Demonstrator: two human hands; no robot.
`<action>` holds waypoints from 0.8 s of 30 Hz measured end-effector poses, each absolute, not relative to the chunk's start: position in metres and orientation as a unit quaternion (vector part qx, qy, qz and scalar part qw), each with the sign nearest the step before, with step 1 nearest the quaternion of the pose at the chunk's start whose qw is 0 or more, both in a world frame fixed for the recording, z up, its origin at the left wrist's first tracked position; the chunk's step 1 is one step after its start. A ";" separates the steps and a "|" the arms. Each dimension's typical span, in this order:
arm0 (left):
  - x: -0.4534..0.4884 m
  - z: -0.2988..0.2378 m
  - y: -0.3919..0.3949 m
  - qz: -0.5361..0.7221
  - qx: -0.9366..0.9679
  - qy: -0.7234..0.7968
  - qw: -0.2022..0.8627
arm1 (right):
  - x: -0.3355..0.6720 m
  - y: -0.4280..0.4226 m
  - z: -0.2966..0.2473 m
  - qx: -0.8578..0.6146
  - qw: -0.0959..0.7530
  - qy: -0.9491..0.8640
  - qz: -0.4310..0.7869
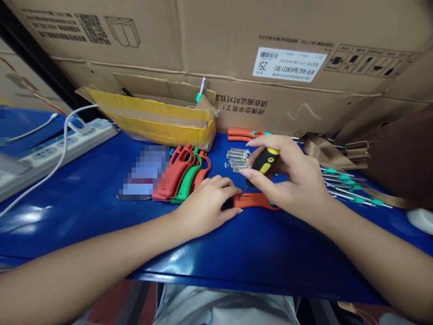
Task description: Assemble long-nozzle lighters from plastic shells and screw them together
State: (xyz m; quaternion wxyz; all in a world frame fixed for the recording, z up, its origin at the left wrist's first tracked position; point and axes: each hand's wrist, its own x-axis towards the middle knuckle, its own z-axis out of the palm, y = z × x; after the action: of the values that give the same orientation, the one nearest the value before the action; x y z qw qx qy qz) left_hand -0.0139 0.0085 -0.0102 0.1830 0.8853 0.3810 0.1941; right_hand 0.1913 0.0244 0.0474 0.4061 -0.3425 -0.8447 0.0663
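Note:
A black-and-yellow screwdriver point(265, 161) is gripped in my right hand point(296, 180), its thin shaft slanting down to the left. The tip meets the left end of an orange plastic lighter casing point(252, 200) lying on the table. My left hand point(210, 203) pinches that end of the casing between thumb and fingers. Just beyond the hands lie several clear lighter fuel tanks point(237, 155) with a few tiny screws point(226, 165) beside them. Red, green and orange handle casings point(184, 174) are piled left of my left hand.
A yellow-taped cardboard box point(152, 118) stands at the back left. An orange lighter point(246, 134) lies behind the tanks. Metal lighter tubes with teal parts point(352, 185) lie to the right, near a brown strap point(321, 155). A power strip point(67, 146) and blurred phone-like rectangle point(144, 171) are left.

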 end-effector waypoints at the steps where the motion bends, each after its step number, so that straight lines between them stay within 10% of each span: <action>1: -0.014 -0.010 0.009 0.193 0.886 0.381 0.182 | 0.193 0.023 0.052 -0.335 0.383 -0.858 0.069; 24: -0.014 -0.010 0.007 0.187 0.892 0.377 0.166 | 0.200 0.020 0.075 -0.303 0.308 -0.901 0.026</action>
State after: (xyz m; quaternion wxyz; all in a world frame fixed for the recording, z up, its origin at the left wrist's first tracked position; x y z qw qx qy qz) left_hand -0.0144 0.0069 -0.0097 0.1661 0.8917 0.3771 0.1870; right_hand 0.2002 0.0196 0.0752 0.3081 -0.3034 -0.9013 0.0259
